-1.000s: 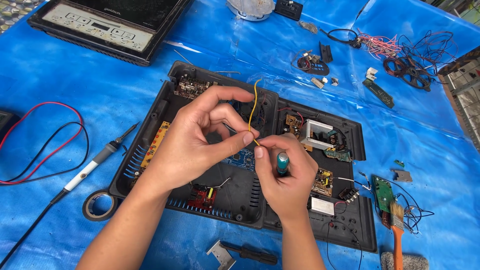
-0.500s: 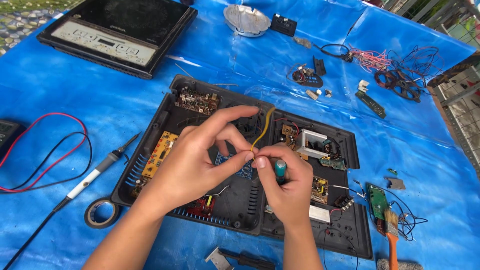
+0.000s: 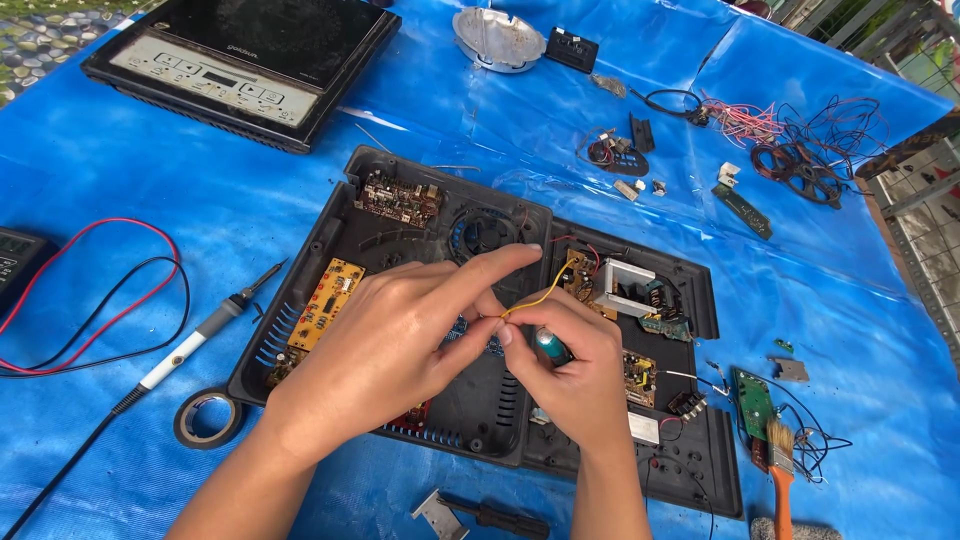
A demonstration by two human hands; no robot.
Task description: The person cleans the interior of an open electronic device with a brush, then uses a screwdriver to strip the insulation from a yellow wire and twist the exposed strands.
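Yellow wire (image 3: 535, 298) pinched between both hands, left (image 3: 385, 350), right (image 3: 575, 375).

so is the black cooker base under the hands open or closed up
Open. The black base has no top cover, so its fan and yellow circuit board lie exposed beneath the left hand and right hand.

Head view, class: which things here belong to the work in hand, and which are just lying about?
In use:
left hand
right hand
yellow wire
small teal-capped part
open black casing

Lying about:
soldering iron
tape roll
brush
closed cooktop
loose wires
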